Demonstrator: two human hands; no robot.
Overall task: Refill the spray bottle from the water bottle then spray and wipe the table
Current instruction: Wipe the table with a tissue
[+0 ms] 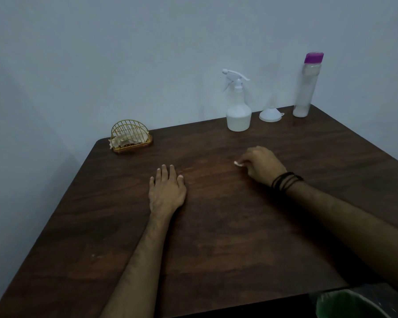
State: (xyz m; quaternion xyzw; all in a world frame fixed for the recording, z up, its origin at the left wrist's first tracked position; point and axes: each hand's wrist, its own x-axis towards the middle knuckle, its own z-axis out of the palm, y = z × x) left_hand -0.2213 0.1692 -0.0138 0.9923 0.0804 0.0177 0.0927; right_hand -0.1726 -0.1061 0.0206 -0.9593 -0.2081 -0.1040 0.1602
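— Dark wood grain all across the table (216,237), and both of my hands are down on it. What do you make of the left one?

— Your left hand (167,191) lies flat, palm down, fingers slightly spread, holding nothing. Bracing, I'd say.

— Right, it steadies me. My right hand (261,165) is curled, fingertips pinching a small white wad (238,164) against the wood. Tissue, probably; too small to be sure.

— From the wire napkin holder (130,137) at the far left corner?

— Likely. Meanwhile the spray bottle (238,111) stands upright at the back edge, cap on, the funnel (271,114) upside down just beside it, then the water bottle (307,86), purple lid shut.

— All parked clear of the wiping area.

— Exactly. Judging by that, I'm in the wiping step.
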